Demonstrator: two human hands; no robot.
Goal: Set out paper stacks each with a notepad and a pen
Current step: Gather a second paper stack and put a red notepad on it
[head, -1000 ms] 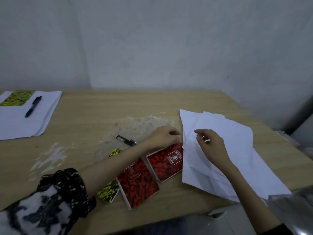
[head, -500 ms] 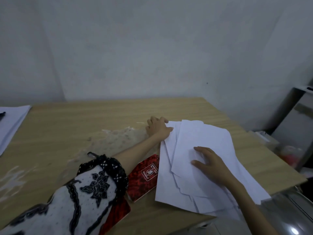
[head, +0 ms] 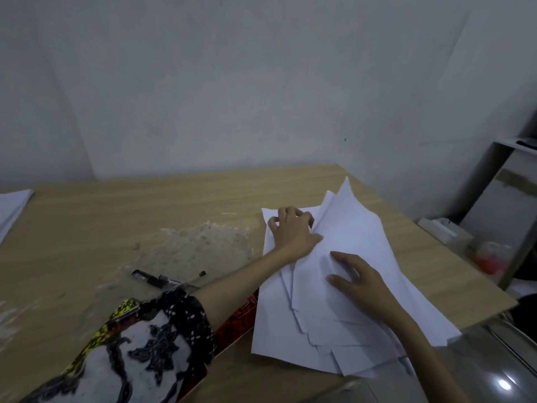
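Note:
Loose white paper sheets point(head: 348, 324) lie fanned out at the table's right end, their far corners raised off the table. My left hand point(head: 293, 231) sits at their far left corner, fingers curled at the edge of the raised sheets. On the middle of the pile my right hand point(head: 357, 283) presses flat with spread fingers. My left forearm crosses a red notepad point(head: 241, 315). A yellow-and-black notepad point(head: 125, 305) peeks out beside my sleeve. A black pen point(head: 157, 279) lies on the table left of my arm.
A small black piece point(head: 202, 274) lies near the pen. Another white paper stack point(head: 11, 205) shows at the far left edge. The wooden table point(head: 145, 207) has a scuffed pale patch point(head: 203, 245). Right of the table stand a grey cabinet point(head: 505, 199) and floor clutter point(head: 444, 231).
The view has swung right. My left hand moved from beside the red notepad to the sheets' far left corner, and the upper sheets' far ends rose. My right hand went flat on the pile.

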